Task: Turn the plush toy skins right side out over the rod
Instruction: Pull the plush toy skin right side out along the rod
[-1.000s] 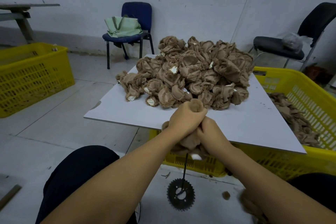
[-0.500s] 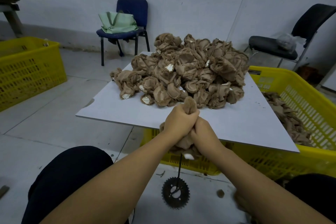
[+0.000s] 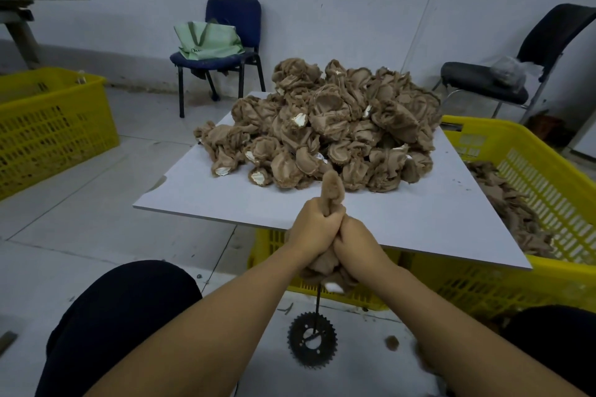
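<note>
- Head view: both hands meet at the near edge of the white bench (image 3: 403, 213), fists closed round one tan plush skin (image 3: 325, 263) threaded on the upright rod (image 3: 318, 300).
- Left hand (image 3: 311, 230) grips the upper part of the skin; right hand (image 3: 356, 243) grips just beside it at 4 o'clock, fingers curled into the bunched fabric.
- Since a second ago a fuzzy tip (image 3: 332, 185) has grown out of the top of the left fist, from a rounded nub to a longer, tapered finger of pile pointing toward 12 o'clock.
- My reading: the rod is pushing a limb of the skin through, so this piece is partly turned, with the body fabric below the fists yet to follow.
- Below the hands the loose hem hangs with a white patch (image 3: 333, 287), and the rod runs down to a black toothed sprocket (image 3: 312, 339) on the floor, which serves as its foot.
- Beyond the hands at 12 o'clock, a large heap of skins (image 3: 325, 126) sits on the bench, seams and white patches showing, so most of the work looks undone.
- At 3 o'clock the yellow crate (image 3: 548, 177) under the bench holds more tan pieces (image 3: 516, 203); whether those are turned I cannot tell.
</note>
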The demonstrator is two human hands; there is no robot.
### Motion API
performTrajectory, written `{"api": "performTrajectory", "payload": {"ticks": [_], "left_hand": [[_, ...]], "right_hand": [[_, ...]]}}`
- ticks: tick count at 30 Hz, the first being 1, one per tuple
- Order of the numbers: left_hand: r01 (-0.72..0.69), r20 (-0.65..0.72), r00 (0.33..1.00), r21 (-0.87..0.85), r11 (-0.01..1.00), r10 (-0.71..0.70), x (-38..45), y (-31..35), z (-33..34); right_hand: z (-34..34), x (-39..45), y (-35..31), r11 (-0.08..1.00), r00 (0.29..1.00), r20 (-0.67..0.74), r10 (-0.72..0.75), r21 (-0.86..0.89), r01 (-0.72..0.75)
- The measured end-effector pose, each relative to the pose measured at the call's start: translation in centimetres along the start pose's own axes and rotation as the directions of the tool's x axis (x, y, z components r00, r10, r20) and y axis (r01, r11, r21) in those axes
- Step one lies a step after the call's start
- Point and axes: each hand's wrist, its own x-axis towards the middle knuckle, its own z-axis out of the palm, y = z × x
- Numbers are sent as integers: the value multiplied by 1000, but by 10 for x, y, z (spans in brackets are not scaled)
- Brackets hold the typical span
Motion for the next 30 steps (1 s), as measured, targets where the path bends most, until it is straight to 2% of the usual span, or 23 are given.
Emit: {"api": "performTrajectory", "payload": {"ticks": [3, 5, 7, 10, 13, 16, 21, 22, 24, 26, 27, 29, 30], "left_hand": [[-61, -72, 995, 36, 997, 64, 2, 17, -1], [-158, -202, 969, -70, 985, 141, 1, 34, -3], [-220, -304, 940, -194, 956, 155, 1, 47, -4], [-149, -240, 967, -288, 946, 79, 1, 53, -3], [-7, -94, 995, -292, 956, -22, 3, 52, -6], [16, -38, 999, -231, 973, -26, -2, 55, -12], [-190, -239, 961, -196, 962, 141, -8, 66, -11], [-176, -238, 963, -202, 963, 125, -6, 66, -11], [-29, -111, 994, -160, 987, 12, -4, 59, -10], [167, 87, 981, 62, 984, -172, -5, 44, -5], [230, 131, 959, 154, 961, -250, -7, 38, -4], [279, 144, 940, 198, 940, -310, -5, 35, -6], [260, 146, 945, 202, 944, -291, -2, 38, -9]], "right_hand": [[-15, 2, -5, 999, 999, -31, -31, 9, 31], [-29, 2, -13, 994, 986, -133, -100, 34, 106], [-40, 1, -22, 980, 954, -232, -188, 24, 199], [-45, 5, -30, 987, 963, -218, -160, -51, 153], [-44, 7, -32, 996, 986, -151, -69, -71, 58], [-47, 0, -33, 998, 992, -117, -51, -31, 47], [-51, -5, -34, 986, 955, -246, -166, -18, 167], [-50, -2, -30, 985, 954, -244, -172, -25, 171], [-40, 4, -17, 995, 986, -137, -98, -23, 96], [-18, 6, 0, 999, 997, 67, 32, -45, -29], [-8, 7, 7, 996, 988, 134, 79, -39, -75], [1, 12, 14, 992, 980, 155, 123, 11, -126], [0, 13, 12, 993, 982, 150, 112, 29, -118]]}}
